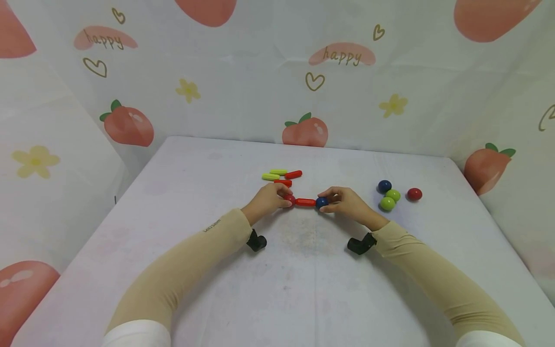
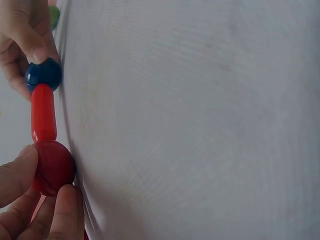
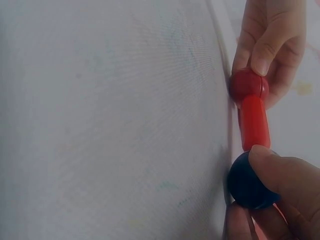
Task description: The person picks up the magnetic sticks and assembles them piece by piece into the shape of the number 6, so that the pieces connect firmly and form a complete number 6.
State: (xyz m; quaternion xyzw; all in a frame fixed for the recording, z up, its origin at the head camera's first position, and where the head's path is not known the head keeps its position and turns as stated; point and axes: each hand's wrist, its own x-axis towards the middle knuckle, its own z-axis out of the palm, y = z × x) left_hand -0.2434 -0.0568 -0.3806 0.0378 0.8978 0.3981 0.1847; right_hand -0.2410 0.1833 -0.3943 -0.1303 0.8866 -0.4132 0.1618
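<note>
My left hand (image 1: 270,198) pinches a dark red ball (image 2: 55,167) between thumb and fingers. At the other end, a blue ball (image 3: 248,181) is pinched by my right hand (image 1: 347,205). A bright red rod (image 1: 306,202) runs between the two balls and meets both, so the three form one straight piece near the middle of the table. In both wrist views the rod's ends sit against the balls; whether they are fully seated cannot be told.
Beyond my left hand lie two yellow-green rods (image 1: 270,177) and two red rods (image 1: 294,174). To the right of my right hand are a blue ball (image 1: 384,186), two green balls (image 1: 388,203) and a red ball (image 1: 414,194). A white cloth covers the table (image 1: 303,289).
</note>
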